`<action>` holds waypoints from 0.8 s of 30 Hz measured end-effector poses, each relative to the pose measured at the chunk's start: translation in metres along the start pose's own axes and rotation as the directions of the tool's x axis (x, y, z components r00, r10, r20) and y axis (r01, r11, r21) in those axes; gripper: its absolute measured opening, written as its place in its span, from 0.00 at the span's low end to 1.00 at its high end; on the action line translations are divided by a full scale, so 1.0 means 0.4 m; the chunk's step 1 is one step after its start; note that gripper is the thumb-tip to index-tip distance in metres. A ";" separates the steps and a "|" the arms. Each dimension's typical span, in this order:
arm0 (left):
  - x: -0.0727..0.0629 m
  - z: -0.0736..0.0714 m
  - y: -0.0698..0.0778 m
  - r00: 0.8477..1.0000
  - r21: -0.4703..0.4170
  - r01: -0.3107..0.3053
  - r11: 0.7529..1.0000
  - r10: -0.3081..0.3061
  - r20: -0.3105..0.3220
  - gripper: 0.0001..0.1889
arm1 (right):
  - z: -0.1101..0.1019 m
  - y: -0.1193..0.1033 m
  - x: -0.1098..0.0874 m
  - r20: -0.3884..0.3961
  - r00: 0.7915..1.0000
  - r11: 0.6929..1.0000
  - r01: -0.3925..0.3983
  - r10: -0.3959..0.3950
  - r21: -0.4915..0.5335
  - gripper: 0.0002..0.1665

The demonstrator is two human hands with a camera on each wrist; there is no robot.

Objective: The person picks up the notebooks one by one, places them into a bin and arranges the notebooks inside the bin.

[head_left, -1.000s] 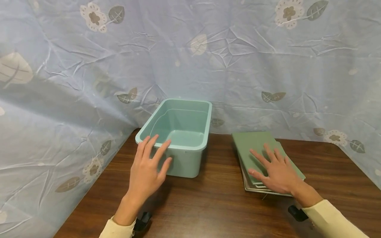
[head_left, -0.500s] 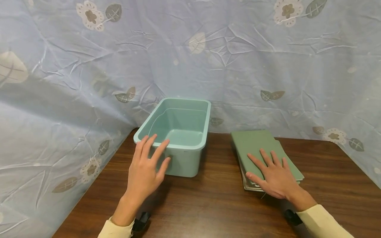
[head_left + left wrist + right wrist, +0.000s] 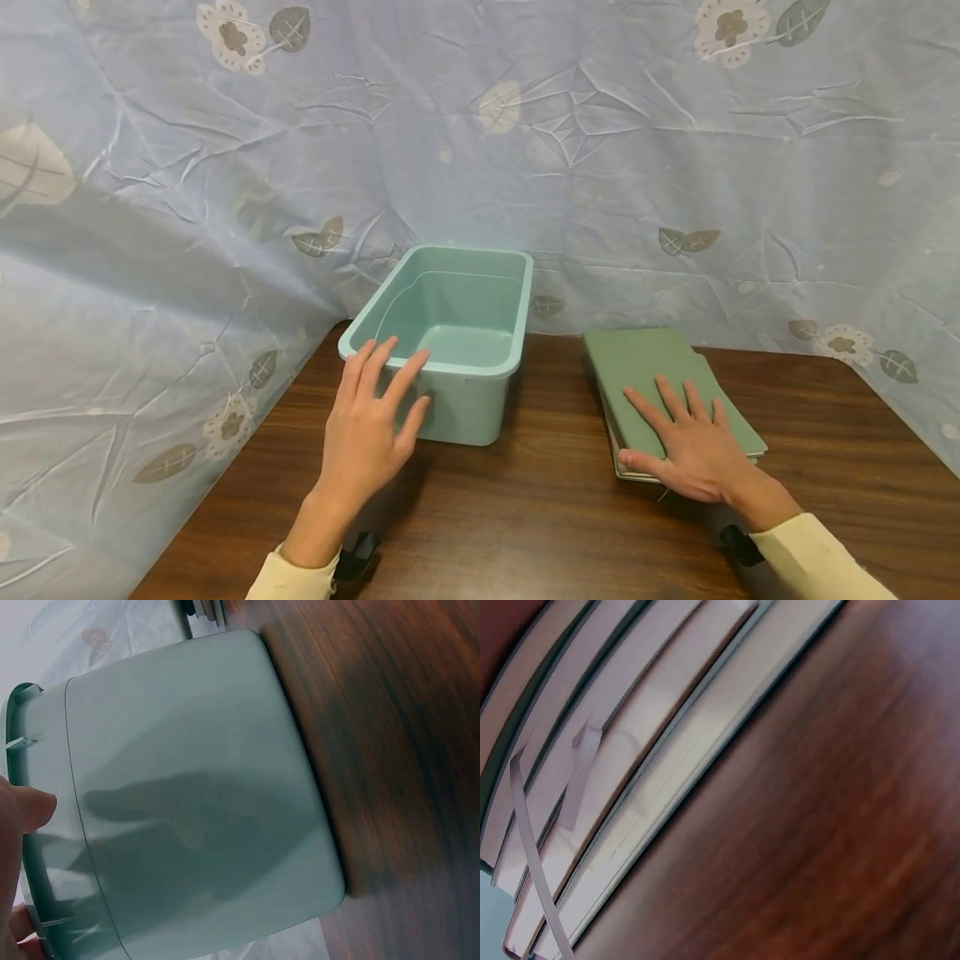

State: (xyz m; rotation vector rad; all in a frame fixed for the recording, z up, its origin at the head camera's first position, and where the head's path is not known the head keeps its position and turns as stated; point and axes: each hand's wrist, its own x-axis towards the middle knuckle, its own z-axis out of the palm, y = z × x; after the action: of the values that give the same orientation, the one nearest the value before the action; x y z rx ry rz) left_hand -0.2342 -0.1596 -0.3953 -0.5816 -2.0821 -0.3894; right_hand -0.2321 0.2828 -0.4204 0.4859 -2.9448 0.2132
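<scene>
A light green plastic bin [image 3: 467,407] stands at the left back of the table, with nothing inside in the head view. My left hand [image 3: 366,433] is at its near rim, fingers spread and slightly bent; the thumb [image 3: 34,808] lies close to the rim in the left wrist view. To the right is a stack of books [image 3: 637,358] with a green cover on top. My right hand [image 3: 697,457] rests on that cover, fingers spread. The right wrist view shows several page edges [image 3: 682,750] and a thin ribbon bookmark [image 3: 531,840] hanging from them.
The brown wood-grain table [image 3: 540,517] runs beneath everything. A pale blue curtain [image 3: 585,192] with leaf and flower prints hangs behind it and along the left side, close to the bin's back. Dark wrist devices [image 3: 358,557] sit below both cuffs.
My right hand has come down from just above the books onto the top cover. The left hand and the bin have stayed in place.
</scene>
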 end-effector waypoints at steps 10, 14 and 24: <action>0.002 -0.001 0.003 1.000 -0.003 -0.001 1.000 0.001 -0.008 0.33 | -0.008 -0.001 0.003 0.007 0.999 0.994 0.033 -0.033 -0.100 0.63; 0.001 -0.002 0.002 1.000 0.001 0.003 1.000 -0.003 0.009 0.32 | -0.012 -0.007 0.007 -0.017 0.998 0.983 0.053 -0.057 -0.173 0.62; 0.000 -0.002 0.002 1.000 0.000 0.006 1.000 -0.006 0.011 0.32 | -0.024 -0.030 0.010 -0.049 0.993 0.960 0.087 -0.103 -0.267 0.58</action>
State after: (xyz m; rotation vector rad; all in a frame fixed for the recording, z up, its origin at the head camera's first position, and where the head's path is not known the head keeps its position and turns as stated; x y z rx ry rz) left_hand -0.2330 -0.1592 -0.3947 -0.5792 -2.0945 -0.3909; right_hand -0.2309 0.2720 -0.4089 0.5674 -2.8204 -0.1716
